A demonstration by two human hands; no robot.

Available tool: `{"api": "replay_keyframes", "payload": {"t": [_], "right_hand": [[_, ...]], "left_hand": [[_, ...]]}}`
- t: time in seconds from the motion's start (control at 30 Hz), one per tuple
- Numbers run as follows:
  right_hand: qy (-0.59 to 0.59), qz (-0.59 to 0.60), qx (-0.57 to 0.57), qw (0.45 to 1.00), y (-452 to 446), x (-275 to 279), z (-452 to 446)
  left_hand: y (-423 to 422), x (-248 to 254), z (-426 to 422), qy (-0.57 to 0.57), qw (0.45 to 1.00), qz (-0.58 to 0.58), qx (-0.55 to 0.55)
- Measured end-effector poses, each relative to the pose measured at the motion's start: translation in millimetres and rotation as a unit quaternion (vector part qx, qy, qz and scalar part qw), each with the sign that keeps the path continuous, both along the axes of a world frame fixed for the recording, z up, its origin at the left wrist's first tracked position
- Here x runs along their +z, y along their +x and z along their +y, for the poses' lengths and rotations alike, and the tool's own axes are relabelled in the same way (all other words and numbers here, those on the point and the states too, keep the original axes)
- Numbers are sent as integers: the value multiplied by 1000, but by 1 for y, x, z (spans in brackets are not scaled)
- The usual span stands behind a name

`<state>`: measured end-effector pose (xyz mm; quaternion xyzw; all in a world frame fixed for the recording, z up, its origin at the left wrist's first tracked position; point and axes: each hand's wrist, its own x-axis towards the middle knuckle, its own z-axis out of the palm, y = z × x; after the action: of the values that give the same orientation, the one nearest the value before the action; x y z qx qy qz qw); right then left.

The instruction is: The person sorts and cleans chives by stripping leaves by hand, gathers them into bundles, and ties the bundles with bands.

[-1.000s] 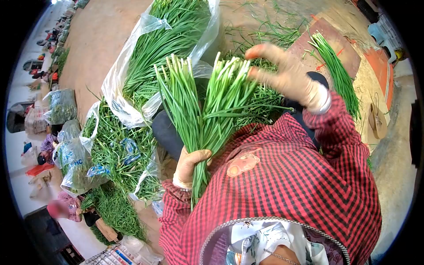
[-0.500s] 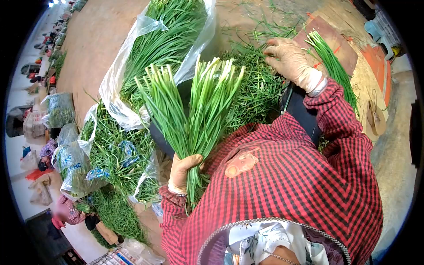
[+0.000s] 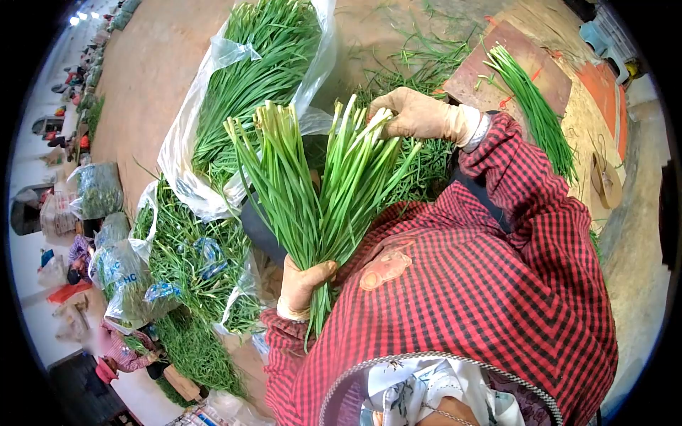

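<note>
My left hand (image 3: 304, 285), in a pale glove, is wrapped round the leafy lower part of a bunch of garlic chives (image 3: 323, 192). The pale cut ends fan out upward in two clumps. At the right clump, my gloved right hand (image 3: 420, 115) pinches stem ends between thumb and fingers; the exact number of stems is hidden. A second, smaller bundle of chives (image 3: 529, 106) lies on a reddish-brown board (image 3: 465, 79) to the right.
A white plastic bag (image 3: 186, 160) full of long chives lies ahead. Loose trimmings fill another bag (image 3: 145, 213) at left. A grassy heap (image 3: 195, 348) lies below it, near a co-worker's checked sleeve (image 3: 124, 349). A sandal (image 3: 605, 181) is at far right.
My right hand has moved left from above the trimmings to the pale ends of the held bunch and closed on them. My left hand keeps its grip, slightly lower and further right.
</note>
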<state>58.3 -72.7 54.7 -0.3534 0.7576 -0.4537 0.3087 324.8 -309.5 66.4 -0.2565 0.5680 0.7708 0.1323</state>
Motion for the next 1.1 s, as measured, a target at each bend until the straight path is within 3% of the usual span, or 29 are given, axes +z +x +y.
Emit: {"api": "replay_keyframes", "payload": {"t": [0.13, 0.23, 0.27, 0.33, 0.37, 0.4, 0.47, 0.53, 0.57, 0.6, 0.67, 0.73, 0.8, 0.87, 0.93, 1.0, 1.03, 1.1], "right_hand": [[-25, -29, -17, 999, 4, -1, 12], [6, -12, -114, 993, -7, 3, 33], [-36, -61, -153, 986, -20, -1, 46], [15, 1, -218, 976, -48, -22, 73], [67, 92, -227, 967, -42, -15, 70], [68, 91, -230, 967, -29, -2, 63], [3, 45, -125, 991, -7, 22, 39], [10, -73, 52, 996, -7, 25, 27], [-9, -104, 73, 992, -1, 29, 21], [-34, -144, 46, 988, 5, 28, 16], [-55, -85, 55, 993, 3, 15, 12], [-43, -98, -4, 994, -2, 16, 19], [-34, 3, -89, 995, -11, 20, 31], [-129, -119, -146, 974, -21, 6, 31], [-127, -91, -147, 977, -13, 13, 27], [-16, -136, 16, 990, -1, 34, 15], [60, -155, 11, 986, 4, 43, 11], [-54, -118, 40, 991, 4, 26, 7]], "left_hand": [[-2, 0, -3, 22, 1000, 0, -20], [0, -2, -6, 36, 999, -1, -40], [1, -2, -8, 39, 998, 1, -49], [3, -2, -11, 30, 998, -2, -48], [4, -2, -11, 20, 999, -6, -50], [3, -3, -11, 21, 998, -6, -53], [0, -3, -9, 28, 998, -2, -52], [-2, -2, -6, 30, 998, -6, -58], [-3, -2, -5, 32, 998, -10, -60], [-2, -2, -4, 31, 998, -11, -61], [-1, -2, -4, 36, 997, -18, -61], [3, -5, -9, 35, 998, -13, -60], [4, -5, -14, 35, 998, -6, -57], [4, -4, -16, 22, 998, -3, -52], [0, -1, -12, 23, 999, -1, -42], [-3, -1, -10, 27, 999, -2, -44], [-4, 0, -8, 27, 999, -1, -44], [-3, 1, -7, 35, 998, -6, -50]]}}
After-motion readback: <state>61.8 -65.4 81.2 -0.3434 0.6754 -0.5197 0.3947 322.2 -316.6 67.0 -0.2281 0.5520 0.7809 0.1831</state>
